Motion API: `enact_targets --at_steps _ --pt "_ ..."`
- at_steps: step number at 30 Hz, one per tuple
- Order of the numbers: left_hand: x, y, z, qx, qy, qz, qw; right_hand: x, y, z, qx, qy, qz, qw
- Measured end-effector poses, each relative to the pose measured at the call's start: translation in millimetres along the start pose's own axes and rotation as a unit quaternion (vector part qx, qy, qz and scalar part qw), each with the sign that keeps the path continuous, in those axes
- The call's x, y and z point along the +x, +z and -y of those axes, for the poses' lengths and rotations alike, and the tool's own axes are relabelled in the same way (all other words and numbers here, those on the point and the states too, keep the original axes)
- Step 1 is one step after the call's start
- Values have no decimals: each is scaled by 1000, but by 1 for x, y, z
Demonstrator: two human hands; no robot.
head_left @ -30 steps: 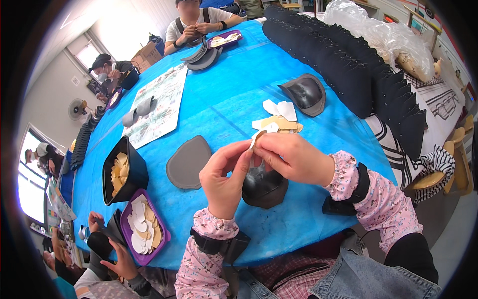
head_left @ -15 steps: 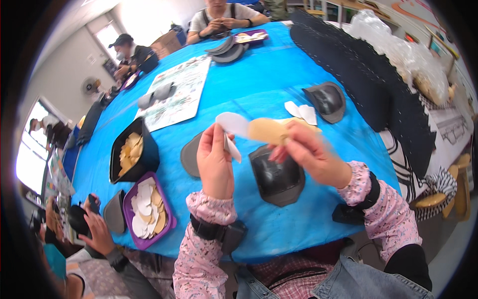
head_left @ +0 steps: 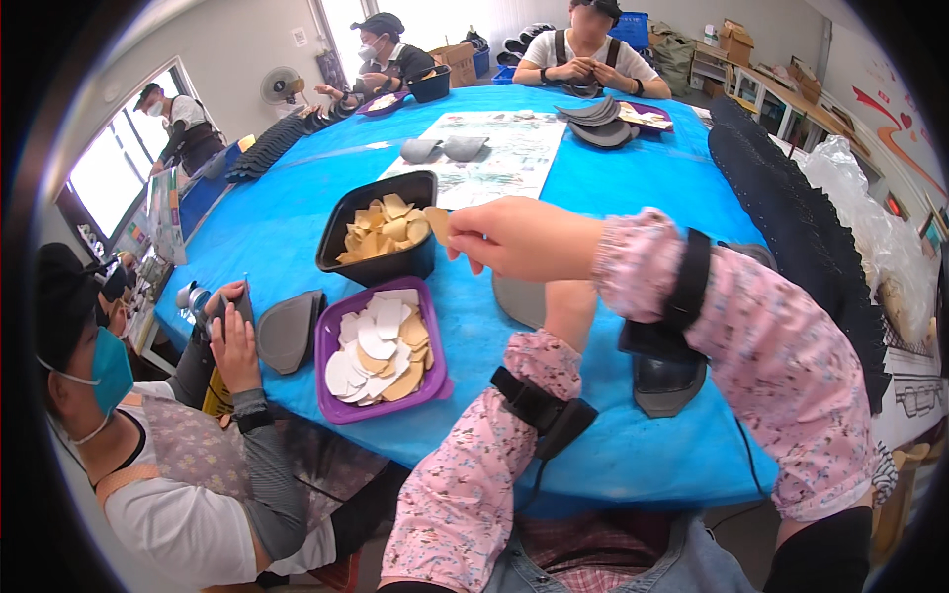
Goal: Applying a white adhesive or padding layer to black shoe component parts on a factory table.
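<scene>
Stretched to the left across my other arm, my right hand (head_left: pixel 509 237) pinches a tan peeled-off piece of backing paper (head_left: pixel 437 224). It hangs at the right rim of a black bin (head_left: pixel 390 269) that holds many curled tan pieces (head_left: pixel 381 229). Behind the right wrist, only the lower part of my left hand (head_left: pixel 570 311) shows; its fingers and anything in them are hidden. Close to that hand a flat grey rounded piece (head_left: pixel 516 299) lies on the table. Below my right forearm sits a dark grey piece with a shiny black face (head_left: pixel 667 383), partly covered.
A purple tray (head_left: pixel 435 395) of white and tan cut-outs stands before the bin. To its left a co-worker's hands (head_left: pixel 235 346) work beside a grey piece (head_left: pixel 287 334). Printed sheets (head_left: pixel 504 178) lie beyond; black material (head_left: pixel 791 217) lines the right edge.
My right hand has swung left to the bin with the tan piece, apart from the white one. The left hand has gone behind the right wrist. The view has turned left.
</scene>
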State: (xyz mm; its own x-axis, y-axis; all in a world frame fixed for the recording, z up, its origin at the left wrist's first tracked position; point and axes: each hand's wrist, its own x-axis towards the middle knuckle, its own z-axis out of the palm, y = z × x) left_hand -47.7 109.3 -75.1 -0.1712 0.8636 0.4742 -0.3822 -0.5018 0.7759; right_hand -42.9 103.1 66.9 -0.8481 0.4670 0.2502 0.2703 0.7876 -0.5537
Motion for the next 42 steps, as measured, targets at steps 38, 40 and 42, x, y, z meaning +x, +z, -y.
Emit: enact_targets --at_steps 38,40,42 --pt "-26 22 -70 -85 -344 365 861 -234 -12 -28 230 45 -321 918" --pt "-25 22 -57 23 -244 276 929 -246 -11 -38 295 93 -380 872" --pt "-19 16 -48 69 -169 194 964 -255 -7 -46 285 114 -412 858"
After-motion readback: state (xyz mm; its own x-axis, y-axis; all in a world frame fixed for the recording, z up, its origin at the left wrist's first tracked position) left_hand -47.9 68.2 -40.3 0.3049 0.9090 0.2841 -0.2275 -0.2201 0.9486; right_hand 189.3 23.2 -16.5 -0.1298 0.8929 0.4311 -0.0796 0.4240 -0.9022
